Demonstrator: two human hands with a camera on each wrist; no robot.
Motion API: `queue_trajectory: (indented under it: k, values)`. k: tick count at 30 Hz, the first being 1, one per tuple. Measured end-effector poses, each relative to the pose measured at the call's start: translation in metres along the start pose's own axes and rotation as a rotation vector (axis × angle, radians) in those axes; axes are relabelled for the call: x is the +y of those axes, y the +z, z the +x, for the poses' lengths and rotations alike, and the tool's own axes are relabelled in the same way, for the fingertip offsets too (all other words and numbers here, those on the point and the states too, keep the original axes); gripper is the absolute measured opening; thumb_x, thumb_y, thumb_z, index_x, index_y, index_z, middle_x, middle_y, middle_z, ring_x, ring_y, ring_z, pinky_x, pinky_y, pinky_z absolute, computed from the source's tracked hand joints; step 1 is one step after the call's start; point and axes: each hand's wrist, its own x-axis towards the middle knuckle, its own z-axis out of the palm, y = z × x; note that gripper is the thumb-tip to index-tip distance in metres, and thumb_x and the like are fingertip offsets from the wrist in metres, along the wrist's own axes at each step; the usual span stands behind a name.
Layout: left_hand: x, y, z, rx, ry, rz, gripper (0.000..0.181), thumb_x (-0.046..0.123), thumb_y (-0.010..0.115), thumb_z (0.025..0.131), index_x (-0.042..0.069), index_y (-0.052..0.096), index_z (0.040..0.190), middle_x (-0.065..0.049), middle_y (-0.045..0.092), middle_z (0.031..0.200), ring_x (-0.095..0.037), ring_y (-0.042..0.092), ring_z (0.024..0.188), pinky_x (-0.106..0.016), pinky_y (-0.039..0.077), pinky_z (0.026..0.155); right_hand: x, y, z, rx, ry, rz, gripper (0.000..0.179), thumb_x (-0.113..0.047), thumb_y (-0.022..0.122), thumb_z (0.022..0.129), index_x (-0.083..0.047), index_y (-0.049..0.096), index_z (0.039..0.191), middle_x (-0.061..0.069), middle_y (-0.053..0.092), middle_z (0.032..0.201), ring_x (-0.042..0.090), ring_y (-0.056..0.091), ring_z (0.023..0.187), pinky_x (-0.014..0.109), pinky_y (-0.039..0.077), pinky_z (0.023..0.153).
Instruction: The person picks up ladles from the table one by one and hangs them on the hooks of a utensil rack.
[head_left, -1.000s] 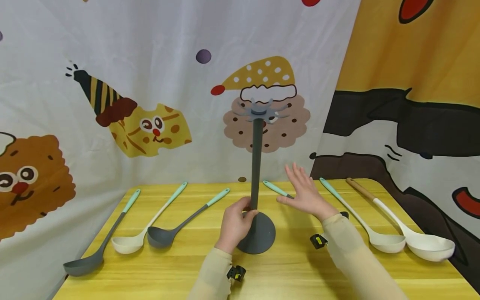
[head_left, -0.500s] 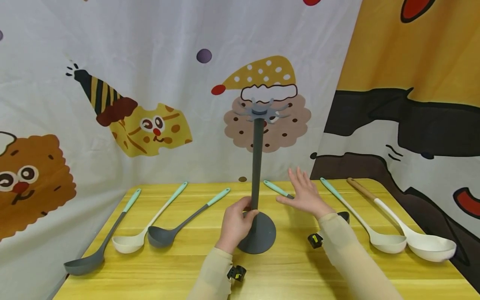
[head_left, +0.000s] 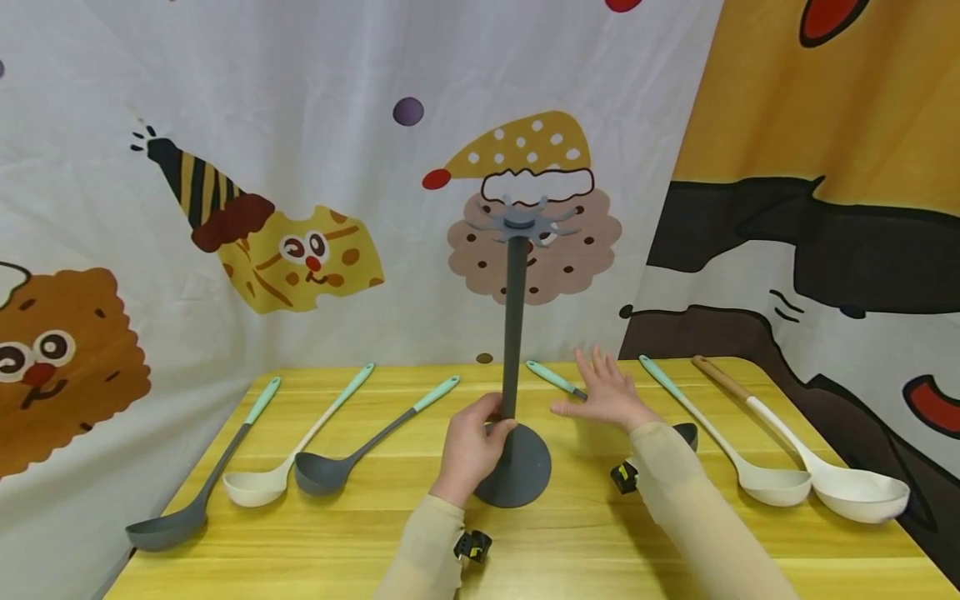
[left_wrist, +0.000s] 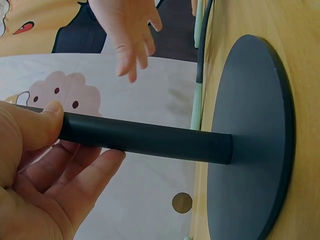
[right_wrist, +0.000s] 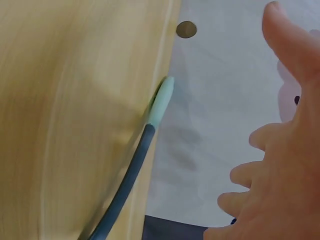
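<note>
A dark grey utensil stand (head_left: 514, 333) stands upright mid-table on a round base (head_left: 531, 471), with a ring of lighter grey hooks (head_left: 519, 222) on top. My left hand (head_left: 471, 450) grips its pole low down, thumb and fingers around it, as the left wrist view also shows. To the right, my right hand (head_left: 611, 398) is raised with fingers spread, holding nothing. Below it lies a grey ladle with a mint handle (head_left: 552, 377); the hand and sleeve cover most of its shaft. In the right wrist view that ladle's handle (right_wrist: 161, 102) lies apart from the fingers.
On the left of the wooden table (head_left: 360, 554) lie a grey ladle (head_left: 168, 529), a cream ladle (head_left: 258, 487) and another grey ladle (head_left: 324, 473). Rightward are a cream ladle (head_left: 776, 485) and a white one with a brown handle (head_left: 858, 493). A cartoon-print curtain (head_left: 322, 67) hangs behind.
My right hand has sunk slightly, fingers still spread, uncovering more of the bowl of the ladle beneath it. My left hand and the stand have not moved.
</note>
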Motion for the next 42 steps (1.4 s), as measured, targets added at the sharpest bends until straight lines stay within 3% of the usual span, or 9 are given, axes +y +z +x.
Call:
queue_trajectory:
  k: [12,19,28,32,35,37,42]
  values:
    - [-0.002,-0.001,-0.002,0.0,0.004,-0.004,0.023,0.004,0.074,0.088,0.01,0.069,0.11,-0.003,0.071,0.096,-0.02,0.07,0.09,-0.037,0.058,0.076,-0.002,0.001,0.012,-0.109,0.112,-0.062,0.111,-0.064,0.067,0.084,-0.001,0.012,0.158,0.031,0.0,0.159,0.052,-0.005,0.144,0.072,0.002,0.109]
    - [-0.002,0.0,-0.001,-0.004,0.005,-0.008,0.021,0.004,0.073,0.089,0.008,0.069,0.109,-0.003,0.071,0.096,-0.02,0.07,0.09,-0.037,0.058,0.076,0.0,-0.001,0.021,-0.123,0.128,-0.138,0.105,-0.056,0.069,0.086,0.002,0.016,0.156,0.031,0.005,0.159,0.053,0.003,0.144,0.071,0.008,0.109]
    - [-0.001,-0.001,-0.001,-0.002,0.003,-0.015,0.021,0.004,0.074,0.089,0.011,0.069,0.108,-0.002,0.071,0.095,-0.019,0.07,0.09,-0.037,0.058,0.075,0.005,0.0,0.028,-0.141,0.129,-0.183,0.094,-0.034,0.074,0.089,0.007,0.02,0.153,0.032,0.015,0.157,0.053,0.014,0.142,0.066,0.016,0.112]
    - [-0.001,0.0,0.0,0.0,0.01,-0.016,0.022,0.003,0.074,0.088,0.009,0.069,0.108,-0.002,0.071,0.094,-0.02,0.07,0.089,-0.038,0.058,0.075,0.009,0.004,0.03,-0.106,0.146,-0.197,0.077,-0.025,0.076,0.088,0.008,0.037,0.147,0.03,0.039,0.148,0.049,0.037,0.134,0.06,0.033,0.107]
    - [-0.001,0.0,0.0,0.0,0.011,-0.019,0.022,0.002,0.074,0.088,0.007,0.069,0.108,-0.003,0.071,0.094,-0.02,0.07,0.089,-0.04,0.058,0.075,0.013,0.008,0.031,-0.055,0.16,-0.193,0.061,-0.02,0.076,0.087,0.006,0.052,0.136,0.026,0.057,0.131,0.044,0.054,0.119,0.055,0.045,0.095]
    - [-0.001,0.0,0.0,0.0,0.009,-0.02,0.022,0.002,0.074,0.088,0.008,0.069,0.108,-0.003,0.071,0.095,-0.02,0.07,0.089,-0.041,0.058,0.075,0.015,0.011,0.031,-0.016,0.16,-0.192,0.052,-0.018,0.076,0.086,0.005,0.058,0.13,0.023,0.062,0.121,0.042,0.059,0.11,0.054,0.049,0.089]
    - [0.0,0.0,0.0,-0.002,0.006,-0.011,0.021,0.002,0.074,0.088,0.008,0.069,0.108,-0.003,0.071,0.094,-0.02,0.07,0.089,-0.038,0.058,0.076,0.02,0.017,0.032,0.053,0.111,-0.222,0.039,-0.011,0.075,0.085,0.003,0.065,0.12,0.021,0.066,0.114,0.04,0.062,0.104,0.052,0.05,0.087]
